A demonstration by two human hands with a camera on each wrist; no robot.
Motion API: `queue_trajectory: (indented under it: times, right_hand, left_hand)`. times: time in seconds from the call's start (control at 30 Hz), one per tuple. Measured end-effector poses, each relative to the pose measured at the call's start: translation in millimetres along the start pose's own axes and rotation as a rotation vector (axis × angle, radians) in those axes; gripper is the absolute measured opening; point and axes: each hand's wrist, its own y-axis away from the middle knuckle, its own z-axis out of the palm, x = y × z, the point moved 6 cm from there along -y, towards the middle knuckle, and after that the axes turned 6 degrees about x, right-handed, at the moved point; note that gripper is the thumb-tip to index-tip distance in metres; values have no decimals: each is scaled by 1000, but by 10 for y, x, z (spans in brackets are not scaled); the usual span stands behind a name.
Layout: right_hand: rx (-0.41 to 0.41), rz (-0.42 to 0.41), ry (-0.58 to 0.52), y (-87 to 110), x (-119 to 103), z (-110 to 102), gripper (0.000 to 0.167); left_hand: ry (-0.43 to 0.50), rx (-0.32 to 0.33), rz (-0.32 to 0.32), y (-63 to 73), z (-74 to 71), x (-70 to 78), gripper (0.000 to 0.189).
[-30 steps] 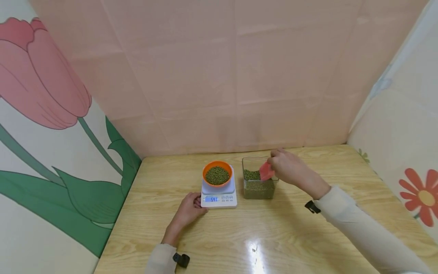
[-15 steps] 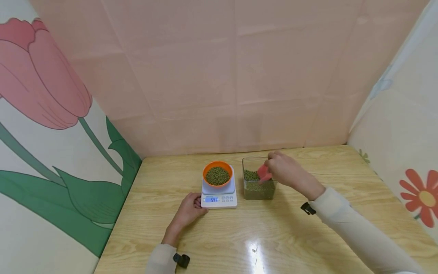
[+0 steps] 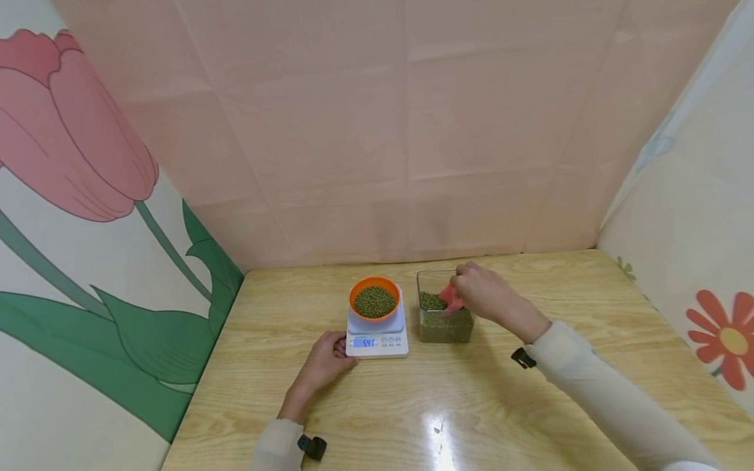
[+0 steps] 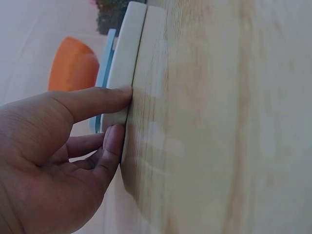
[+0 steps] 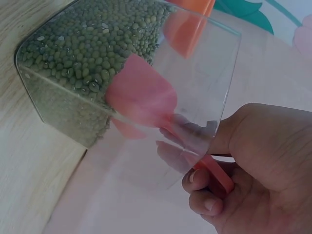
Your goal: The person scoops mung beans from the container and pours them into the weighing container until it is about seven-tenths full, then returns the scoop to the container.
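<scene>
My left hand [image 3: 324, 360] steadies a white kitchen scale [image 3: 377, 352] at its front left corner, thumb and curled fingers on its edge, also seen close up in the left wrist view. The lit display reads about 541. An orange bowl [image 4: 74, 66] of green mung beans rests on the weighing plate. My right hand [image 3: 489, 297] grips the handle of a pink scoop [image 5: 141, 92]. Tilted, the scoop has its front edge in the mung beans [image 5: 92, 53] inside a clear rectangular container [image 5: 209, 53]; the scoop holds no beans that show.
The container stands just right of the scale on a wood-grain table [image 3: 283, 294]. Behind the table hangs a pink cloth backdrop [image 3: 353, 163]. Painted flower walls [image 3: 677, 229] border both sides. Dark wrist straps show at both sleeves.
My right hand moves slightly left with the scoop, which shifts left and tilts in the container. The left hand, scale and bowl stay put; the reading holds.
</scene>
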Motion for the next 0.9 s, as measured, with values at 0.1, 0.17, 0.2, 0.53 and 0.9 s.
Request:
queue_trajectory:
  times: [0.1,0.17,0.2,0.53,0.9]
  right_hand:
    - [1,-3,-1,-9,1,17,13]
    - [5,-14,0,-18,-3,25,12]
    - [9,-23,0,-24,-8,29,12]
    - [10,-60,-26,-59,-32,90,17]
    - [-72,-26,2,-128,-43,173,17]
  left_hand:
    - [1,-1,-1,-1,-5,2,60]
    - [4,-1,-4,-4,-12,6,60]
    - [5,-1,-4,-6,-16,9,60]
    - [1,-3,2,1,-22,27,58]
    - [8,-1,-1,8,-16,25,59]
